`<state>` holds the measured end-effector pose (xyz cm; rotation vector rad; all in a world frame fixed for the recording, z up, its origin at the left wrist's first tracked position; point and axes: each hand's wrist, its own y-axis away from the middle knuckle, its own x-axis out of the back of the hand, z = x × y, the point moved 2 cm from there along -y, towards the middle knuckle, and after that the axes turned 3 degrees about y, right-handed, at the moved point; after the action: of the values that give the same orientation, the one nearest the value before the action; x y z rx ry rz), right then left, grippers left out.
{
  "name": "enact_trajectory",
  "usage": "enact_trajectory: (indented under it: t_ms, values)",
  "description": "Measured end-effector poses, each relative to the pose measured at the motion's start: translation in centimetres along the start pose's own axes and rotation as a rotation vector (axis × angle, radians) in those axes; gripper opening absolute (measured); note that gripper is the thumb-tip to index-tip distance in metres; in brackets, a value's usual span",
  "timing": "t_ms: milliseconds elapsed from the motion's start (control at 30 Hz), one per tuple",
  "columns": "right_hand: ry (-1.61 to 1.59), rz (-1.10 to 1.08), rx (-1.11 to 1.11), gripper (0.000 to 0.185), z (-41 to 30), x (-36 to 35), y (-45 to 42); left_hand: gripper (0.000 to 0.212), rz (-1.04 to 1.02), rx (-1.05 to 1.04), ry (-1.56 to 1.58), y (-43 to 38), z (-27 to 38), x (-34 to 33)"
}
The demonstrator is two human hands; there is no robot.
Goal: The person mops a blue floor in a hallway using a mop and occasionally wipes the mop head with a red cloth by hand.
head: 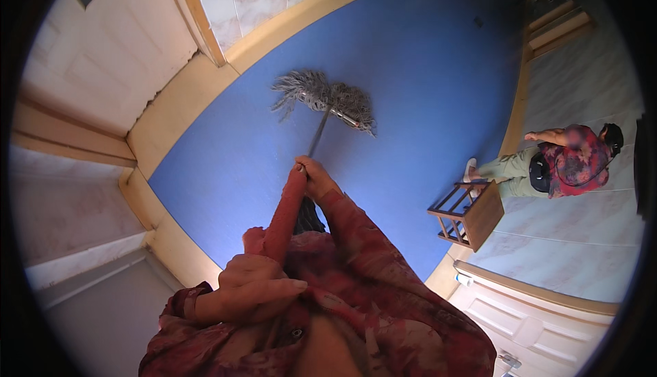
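A mop with a grey string head (354,100) lies spread on the blue floor (410,69) in front of me. Its metal shaft (319,133) slants up to my body, and a red covering (287,207) wraps the upper handle. My right hand (319,177) is closed around the handle where the red covering ends. Close to my chest, my left hand (251,287) grips the upper part of the handle, with its thumb laid across. The handle's top end is hidden by that hand and my patterned shirt.
At the right, a person (580,161) in a patterned shirt stands by the tiled wall, beside a wooden stool (485,218). A panelled door (528,325) is at lower right. Tan skirting (179,99) borders the floor along the left wall and doorways.
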<state>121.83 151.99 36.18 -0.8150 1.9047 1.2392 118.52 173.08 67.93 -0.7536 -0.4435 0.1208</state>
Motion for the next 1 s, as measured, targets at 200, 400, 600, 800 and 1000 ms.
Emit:
enact_trajectory:
  t_ms: [200, 400, 600, 800, 1000]
  values:
    - [0.019, 0.046, 0.016, 0.010, -8.6, -3.6, 3.0, 0.029, 0.079, 0.034, -0.072, -9.1, 0.6, -2.6]
    - [0.097, 0.070, 0.030, 0.015, -10.8, -6.2, 4.5, 0.027, 0.068, 0.095, -0.086, -11.9, 0.4, -2.9]
    - [0.064, 0.052, 0.025, 0.017, -11.7, -5.5, 3.1, 0.026, 0.114, 0.105, -0.038, -12.9, -0.2, -2.6]
    - [0.017, 0.040, 0.032, 0.011, -13.2, -6.5, 2.9, 0.026, 0.008, 0.101, -0.045, -16.0, 0.5, -1.9]
    - [0.277, -0.035, 0.265, 0.012, -14.2, -7.5, 5.1, 0.026, -0.061, 0.058, -0.033, -16.3, 0.0, -1.1]
